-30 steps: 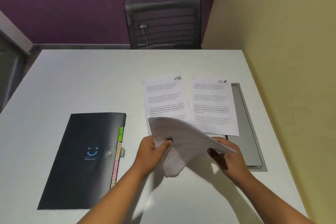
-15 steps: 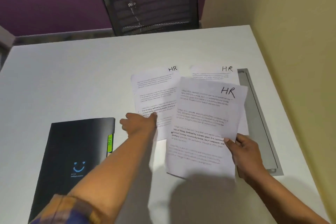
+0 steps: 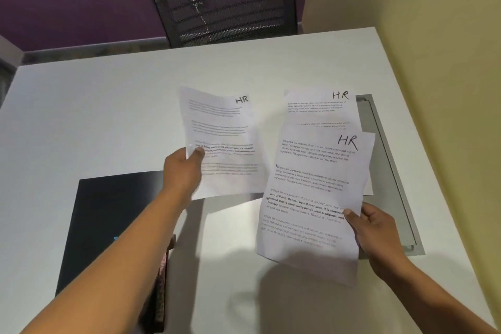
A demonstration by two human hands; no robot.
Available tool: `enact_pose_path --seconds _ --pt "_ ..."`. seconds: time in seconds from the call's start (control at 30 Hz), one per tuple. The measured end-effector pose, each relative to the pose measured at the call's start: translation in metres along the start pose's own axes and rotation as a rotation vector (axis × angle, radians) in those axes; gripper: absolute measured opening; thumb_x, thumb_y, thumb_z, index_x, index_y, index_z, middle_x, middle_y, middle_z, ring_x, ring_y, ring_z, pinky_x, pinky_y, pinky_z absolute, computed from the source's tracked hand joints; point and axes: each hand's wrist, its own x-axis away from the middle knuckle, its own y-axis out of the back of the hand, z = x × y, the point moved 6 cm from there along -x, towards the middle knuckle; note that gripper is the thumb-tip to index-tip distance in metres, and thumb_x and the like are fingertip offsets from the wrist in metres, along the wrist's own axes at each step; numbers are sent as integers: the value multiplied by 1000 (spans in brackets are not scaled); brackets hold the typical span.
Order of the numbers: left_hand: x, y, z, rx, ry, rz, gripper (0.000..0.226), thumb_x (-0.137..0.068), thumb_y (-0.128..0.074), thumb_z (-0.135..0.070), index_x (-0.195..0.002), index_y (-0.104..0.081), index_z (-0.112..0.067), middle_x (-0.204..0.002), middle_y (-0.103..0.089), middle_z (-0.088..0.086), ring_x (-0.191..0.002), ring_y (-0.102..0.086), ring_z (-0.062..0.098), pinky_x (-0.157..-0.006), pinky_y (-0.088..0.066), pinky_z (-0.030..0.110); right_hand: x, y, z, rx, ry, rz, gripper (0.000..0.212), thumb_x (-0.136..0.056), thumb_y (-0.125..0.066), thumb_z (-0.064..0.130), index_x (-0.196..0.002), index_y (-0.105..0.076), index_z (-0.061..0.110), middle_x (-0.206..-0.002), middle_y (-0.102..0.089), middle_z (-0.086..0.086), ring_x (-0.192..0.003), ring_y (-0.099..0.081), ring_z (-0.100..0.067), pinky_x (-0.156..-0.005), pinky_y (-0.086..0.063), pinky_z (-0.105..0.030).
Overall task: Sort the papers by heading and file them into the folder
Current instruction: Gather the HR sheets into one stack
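White paper in both hands! Our left hand (image 3: 182,171) has its fingers (image 3: 197,154) clamped on the left edge of one HR sheet (image 3: 226,141), raised off the counter (image 3: 103,111); our right hand (image 3: 378,230) pinches a second HR sheet (image 3: 309,198) by its right edge. A third HR sheet (image 3: 320,107) lies flat behind, half covered. Our forearm (image 3: 122,257) hides much of the black folder (image 3: 108,211), lower left.

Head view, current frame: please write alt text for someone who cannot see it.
Over a white table, the left hand pinches one printed sheet headed HR and the right hand pinches a second HR sheet. A third HR sheet lies flat beyond them; a black folder lies at left.
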Motion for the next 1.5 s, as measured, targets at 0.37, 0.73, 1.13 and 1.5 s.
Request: enact_pose_path --seconds 0.37,0.73,1.13,1.5 --pt "109 0 -2 190 31 307 15 -95 -61 -11 -91 -75 -6 -85 -79 7 -73 -74 15 -59 -57 21 17 -41 28 -81 47 142 19 -91 -68 7 -106 -76 15 -97 -79 2 -87 -76 -16 -77 -59 -30" --pt "109 8 38 -115 -79 163 64 -74 -86 -21 -127 -51 -28 -119 -56 -12 -97 -60 -8 -80 -50 14 30 -66 37 -218 -52 412 28 -86 -63 -13 -111 -71 -1 -104 -75 -21 -88 -75 -29 -72 -62 -37" --pt "94 -8 48 270 103 304 16 -92 -63 -5 -100 -74 -14 -96 -78 9 -87 -75 26 -77 -60 38 -12 -53 57 -36 -42 293 32 -87 -63 -10 -115 -66 4 -104 -75 -14 -83 -68 -27 -72 -54 -32" --pt "82 -15 50 308 86 219 15 -89 -69 -8 -103 -74 -11 -101 -78 10 -96 -73 32 -91 -55 55 -97 2 72 686 24 -316 63 -74 -78 43 -117 -57 2 -112 -66 -12 -100 -65 -37 -82 -57 -43"
